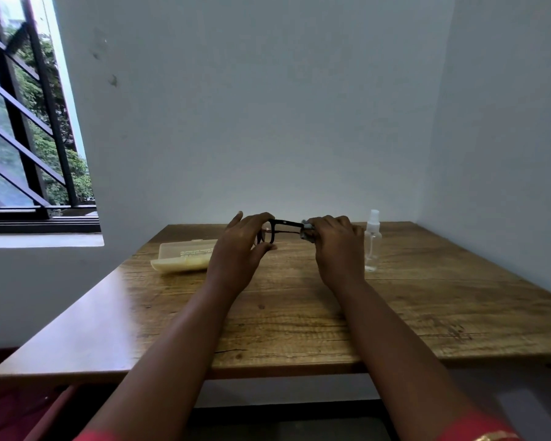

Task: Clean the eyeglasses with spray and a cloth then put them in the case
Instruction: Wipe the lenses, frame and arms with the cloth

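Observation:
Black-framed eyeglasses (282, 226) are held above the far half of the wooden table (299, 313), between both hands. My left hand (239, 249) grips the left lens rim with thumb below and fingers on top. My right hand (336, 246) is closed on a small grey cloth (307, 232), which is pressed around the right part of the frame. A pale yellow translucent case (182, 257) lies to the left of my left hand; its right end is hidden behind that hand. A clear spray bottle (372, 241) with a white nozzle stands upright just right of my right hand.
A white wall rises straight behind the table, and another closes in on the right. A barred window (29, 122) is at the upper left. The table's near edge runs across the lower part of the view.

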